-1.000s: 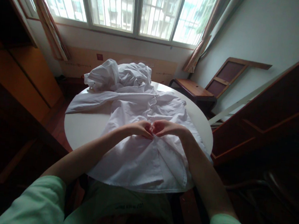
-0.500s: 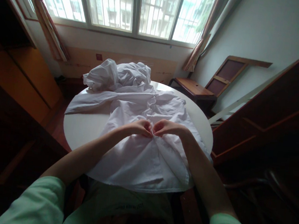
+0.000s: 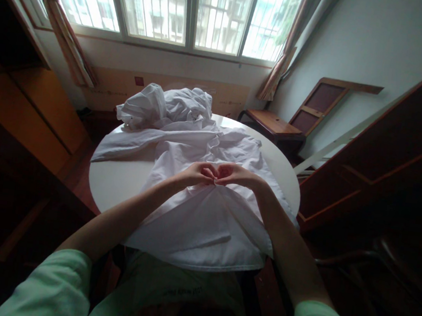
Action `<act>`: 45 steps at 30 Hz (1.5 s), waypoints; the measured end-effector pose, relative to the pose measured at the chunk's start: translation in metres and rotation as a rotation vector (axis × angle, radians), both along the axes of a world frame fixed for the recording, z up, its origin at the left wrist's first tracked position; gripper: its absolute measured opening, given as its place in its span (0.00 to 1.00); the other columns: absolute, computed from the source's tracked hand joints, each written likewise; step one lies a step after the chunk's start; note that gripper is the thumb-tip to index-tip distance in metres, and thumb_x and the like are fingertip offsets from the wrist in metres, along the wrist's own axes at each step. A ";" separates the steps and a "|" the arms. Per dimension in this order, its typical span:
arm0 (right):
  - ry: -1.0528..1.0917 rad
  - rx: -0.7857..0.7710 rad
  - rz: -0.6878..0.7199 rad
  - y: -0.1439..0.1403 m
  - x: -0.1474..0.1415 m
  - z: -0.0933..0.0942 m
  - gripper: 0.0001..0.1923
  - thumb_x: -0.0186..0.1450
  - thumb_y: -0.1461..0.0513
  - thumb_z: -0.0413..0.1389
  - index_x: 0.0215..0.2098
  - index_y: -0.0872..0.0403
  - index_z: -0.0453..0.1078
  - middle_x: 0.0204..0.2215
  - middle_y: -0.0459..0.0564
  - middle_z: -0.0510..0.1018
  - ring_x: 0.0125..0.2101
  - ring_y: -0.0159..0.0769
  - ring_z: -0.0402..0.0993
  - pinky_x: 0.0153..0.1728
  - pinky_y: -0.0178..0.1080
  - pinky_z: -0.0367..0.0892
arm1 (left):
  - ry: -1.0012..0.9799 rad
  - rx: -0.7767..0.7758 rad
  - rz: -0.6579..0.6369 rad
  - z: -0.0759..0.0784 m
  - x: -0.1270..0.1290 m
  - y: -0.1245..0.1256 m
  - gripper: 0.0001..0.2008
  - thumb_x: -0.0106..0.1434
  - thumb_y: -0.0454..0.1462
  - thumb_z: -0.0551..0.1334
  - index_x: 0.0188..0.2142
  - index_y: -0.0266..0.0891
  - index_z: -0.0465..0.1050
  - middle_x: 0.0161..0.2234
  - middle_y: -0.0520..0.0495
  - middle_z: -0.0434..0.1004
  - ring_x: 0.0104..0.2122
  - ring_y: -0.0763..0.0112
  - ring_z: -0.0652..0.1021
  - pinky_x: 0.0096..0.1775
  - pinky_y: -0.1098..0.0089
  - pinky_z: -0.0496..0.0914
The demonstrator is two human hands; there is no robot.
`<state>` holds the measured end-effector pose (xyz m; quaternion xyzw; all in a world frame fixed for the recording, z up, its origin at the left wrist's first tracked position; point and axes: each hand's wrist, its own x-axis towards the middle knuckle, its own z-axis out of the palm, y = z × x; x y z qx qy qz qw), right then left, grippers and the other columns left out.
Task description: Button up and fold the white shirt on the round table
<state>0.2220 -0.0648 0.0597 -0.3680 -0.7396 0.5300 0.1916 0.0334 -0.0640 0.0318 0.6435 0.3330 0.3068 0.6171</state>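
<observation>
A white long-sleeved shirt point(image 3: 188, 226) lies spread over the round white table point(image 3: 114, 183), its hem hanging toward me at the near edge. One sleeve stretches out to the left. At the middle of its front opening, my left hand point(image 3: 201, 173) pinches the fabric edge between thumb and fingers. My right hand point(image 3: 231, 174) meets it there, pinching the same spot from the other side. The cloth is lifted into a small peak under both hands. Whether a button sits between the fingertips is too small to see.
A crumpled heap of white cloth point(image 3: 167, 105) rests at the table's far left. Behind it stands a long cardboard box point(image 3: 109, 84) below the barred window point(image 3: 155, 6). A wooden chair point(image 3: 275, 122) is at the back right, and a dark wooden panel point(image 3: 377, 150) leans in on the right.
Both hands have risen slightly and moved a little away from me, still pinching together. The shirt front has been pulled up with them, into a sharper peak.
</observation>
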 end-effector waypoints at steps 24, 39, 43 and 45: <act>-0.057 -0.028 0.241 0.001 0.008 0.003 0.13 0.54 0.56 0.62 0.27 0.58 0.68 0.23 0.41 0.68 0.24 0.24 0.62 0.24 0.30 0.58 | 0.050 0.046 -0.134 0.006 -0.007 -0.001 0.14 0.44 0.37 0.70 0.30 0.33 0.73 0.28 0.50 0.76 0.27 0.78 0.73 0.30 0.75 0.64; -0.022 0.084 0.401 -0.005 0.010 0.022 0.17 0.66 0.57 0.52 0.51 0.55 0.65 0.49 0.53 0.70 0.44 0.38 0.70 0.43 0.46 0.69 | 0.018 0.018 -0.210 0.016 -0.007 -0.006 0.15 0.45 0.38 0.69 0.28 0.34 0.66 0.24 0.55 0.67 0.24 0.80 0.68 0.27 0.75 0.60; -0.008 0.085 0.414 -0.003 0.010 0.020 0.17 0.66 0.57 0.53 0.50 0.56 0.65 0.46 0.52 0.71 0.42 0.37 0.71 0.41 0.45 0.70 | 0.029 0.050 -0.234 0.017 -0.008 -0.007 0.15 0.46 0.38 0.69 0.28 0.34 0.65 0.24 0.56 0.67 0.24 0.80 0.67 0.27 0.76 0.59; -0.003 0.084 0.415 -0.001 0.010 0.018 0.14 0.64 0.56 0.55 0.44 0.56 0.68 0.41 0.50 0.73 0.38 0.33 0.71 0.39 0.40 0.69 | 0.046 0.065 -0.235 0.017 -0.009 -0.007 0.15 0.46 0.38 0.69 0.28 0.34 0.65 0.24 0.56 0.67 0.24 0.81 0.67 0.27 0.76 0.59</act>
